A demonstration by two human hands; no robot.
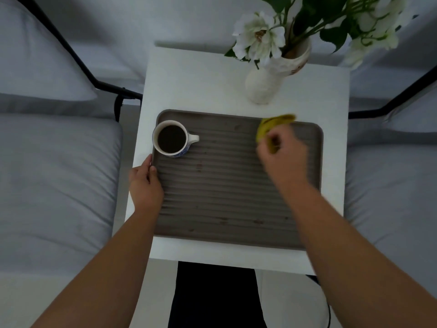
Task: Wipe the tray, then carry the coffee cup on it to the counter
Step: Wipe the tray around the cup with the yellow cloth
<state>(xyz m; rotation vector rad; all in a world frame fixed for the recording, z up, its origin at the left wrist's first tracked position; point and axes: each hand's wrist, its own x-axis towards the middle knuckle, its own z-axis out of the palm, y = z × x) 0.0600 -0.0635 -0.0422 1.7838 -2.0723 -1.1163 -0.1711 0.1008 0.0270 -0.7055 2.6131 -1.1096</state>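
Observation:
A grey ribbed tray [220, 197] lies on a small white table [189, 79]. In the tray's far left corner stands a white and blue coffee cup [172, 139], full of dark coffee, its handle pointing right. My left hand [144, 183] grips the tray's left edge just below the cup. My right hand [282, 157], blurred by motion, is shut on a yellow cloth [272, 125] and presses it onto the tray's far right part. A few small dark spots show on the tray's surface.
A white vase [267, 84] with white flowers stands on the table just behind the tray's far right side. Grey cushioned seats with black metal frames flank the table, left [54, 174] and right [392, 176]. My dark trousers show below the table's near edge.

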